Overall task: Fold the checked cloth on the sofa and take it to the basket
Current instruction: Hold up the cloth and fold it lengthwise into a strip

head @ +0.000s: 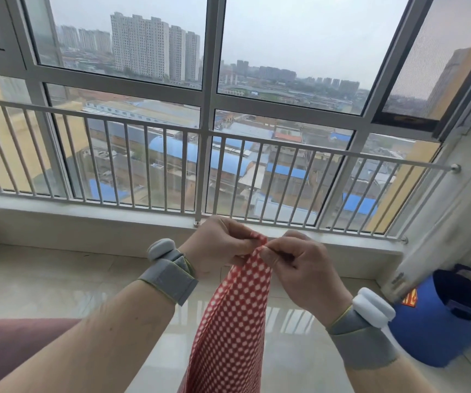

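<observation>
While you stand facing the big window (208, 103) with its railing (228, 171), treat the tiled floor (58, 282) in front of you as space to let the fabric hang straight, not as somewhere to drop it. The sofa (10, 353) shows only as a dull pink edge at your lower left, and the checked cloth (234, 316) is off it entirely: it hangs in the air in a long narrow drape from your hands down past the bottom of the view, so you cannot see its lower end. The blue basket (449, 321) sits on the floor by the wall at your lower right, well apart from the cloth.

Your left hand (220, 245) and your right hand (296, 268) are close together, each pinching the top edge of the cloth between thumb and fingertips. That looks like the moment of matching two corners (the fold proper seems barely begun). Get the corners flush before you do anything else, and keep both pinches firm, because thin fabric probably slides easily. Give it a small shake so the hanging length falls flat and untwisted. Then lower it back onto the sofa cushion to crease each fold against something soft but steady. Only a compact bundle should go towards the basket.
</observation>
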`<state>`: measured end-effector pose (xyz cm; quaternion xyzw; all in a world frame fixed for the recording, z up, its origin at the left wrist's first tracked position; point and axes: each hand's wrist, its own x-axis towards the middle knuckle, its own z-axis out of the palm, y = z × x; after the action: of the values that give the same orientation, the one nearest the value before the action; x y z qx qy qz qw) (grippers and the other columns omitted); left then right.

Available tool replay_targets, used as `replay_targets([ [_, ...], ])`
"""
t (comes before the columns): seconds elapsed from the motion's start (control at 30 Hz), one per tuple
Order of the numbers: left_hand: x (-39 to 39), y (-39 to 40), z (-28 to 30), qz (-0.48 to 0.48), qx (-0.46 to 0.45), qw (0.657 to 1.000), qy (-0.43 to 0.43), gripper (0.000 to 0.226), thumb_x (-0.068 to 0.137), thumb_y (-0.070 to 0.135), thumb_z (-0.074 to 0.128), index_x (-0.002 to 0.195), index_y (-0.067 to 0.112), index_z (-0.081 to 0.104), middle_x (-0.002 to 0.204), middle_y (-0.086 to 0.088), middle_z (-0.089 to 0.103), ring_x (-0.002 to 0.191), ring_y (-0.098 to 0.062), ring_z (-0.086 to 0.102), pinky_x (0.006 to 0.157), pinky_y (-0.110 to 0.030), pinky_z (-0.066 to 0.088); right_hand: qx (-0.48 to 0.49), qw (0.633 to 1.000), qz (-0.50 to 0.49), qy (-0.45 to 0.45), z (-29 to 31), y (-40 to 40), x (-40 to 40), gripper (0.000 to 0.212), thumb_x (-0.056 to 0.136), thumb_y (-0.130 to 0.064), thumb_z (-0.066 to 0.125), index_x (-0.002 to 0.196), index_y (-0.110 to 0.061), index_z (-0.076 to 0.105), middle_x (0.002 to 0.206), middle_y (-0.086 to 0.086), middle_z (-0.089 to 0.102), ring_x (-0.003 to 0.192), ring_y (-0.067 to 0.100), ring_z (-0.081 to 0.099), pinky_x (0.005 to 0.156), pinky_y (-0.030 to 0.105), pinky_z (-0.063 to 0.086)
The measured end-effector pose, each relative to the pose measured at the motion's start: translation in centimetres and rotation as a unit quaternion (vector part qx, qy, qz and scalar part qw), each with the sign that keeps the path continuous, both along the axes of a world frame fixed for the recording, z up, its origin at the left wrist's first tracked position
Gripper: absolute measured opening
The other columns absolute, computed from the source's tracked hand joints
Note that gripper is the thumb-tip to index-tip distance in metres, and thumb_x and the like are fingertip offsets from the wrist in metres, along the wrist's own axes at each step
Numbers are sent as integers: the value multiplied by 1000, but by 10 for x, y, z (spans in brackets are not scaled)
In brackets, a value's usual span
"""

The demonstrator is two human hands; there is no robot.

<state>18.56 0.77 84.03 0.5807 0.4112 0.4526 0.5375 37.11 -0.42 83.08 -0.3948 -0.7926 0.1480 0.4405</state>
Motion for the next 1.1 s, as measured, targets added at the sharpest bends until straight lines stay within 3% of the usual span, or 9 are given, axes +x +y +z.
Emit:
replay_targets([
  [0.07,-2,-3,1,-18,-8,1000,-6,9,78,7,73,86,8,76,78,-10,75,69,-17,70,58,-23,56,87,994,-31,-63,1,0,-2,17,86,-28,67,80,-14,74,77,-7,53,71,5,51,67,13,41],
  [0.13,-3,-6,3,-30,-16,999,-7,10,80,6,71,89,3,74,73,-5,74,63,-12,68,52,-18,52,138,985,-45,-94,2,-1,-3,31,89,-33,57,78,-8,72,78,1,55,72,18,53,68,28,45],
  [0.23,-4,-9,6,-54,-15,998,8,10,83,6,67,91,3,73,69,0,72,59,-8,66,51,-15,51,168,977,-62,-118,4,-4,-4,34,90,-34,53,75,-10,71,74,2,59,69,21,54,71,35,46],
  [0.4,-5,-11,7,-66,-2,994,85,12,87,3,63,93,4,73,65,6,69,58,-6,62,54,-16,49,122,982,-65,-130,4,-8,-6,32,90,-36,56,72,-14,69,71,-5,56,67,16,51,71,37,44],
  [0.53,-6,-11,5,-43,-20,998,52,8,82,4,69,85,8,75,70,-3,72,61,-12,65,53,-18,51,66,994,-52,-69,4,-9,-6,23,88,-28,62,71,-13,68,69,-11,47,66,15,49,67,31,40],
  [0.73,-6,-13,4,-43,-45,998,15,7,78,9,73,85,8,76,76,-8,74,66,-14,69,53,-20,54,27,997,-44,-53,3,-11,-7,17,89,-22,68,72,-16,68,70,-14,46,70,20,51,64,32,40],
  [1.1,-5,-18,8,-51,-84,995,-20,18,89,9,60,80,4,74,73,-11,71,62,-18,66,52,-23,54,17,997,-61,-49,5,-15,-9,18,88,-26,68,72,-17,69,70,-14,48,70,23,53,64,40,47],
])
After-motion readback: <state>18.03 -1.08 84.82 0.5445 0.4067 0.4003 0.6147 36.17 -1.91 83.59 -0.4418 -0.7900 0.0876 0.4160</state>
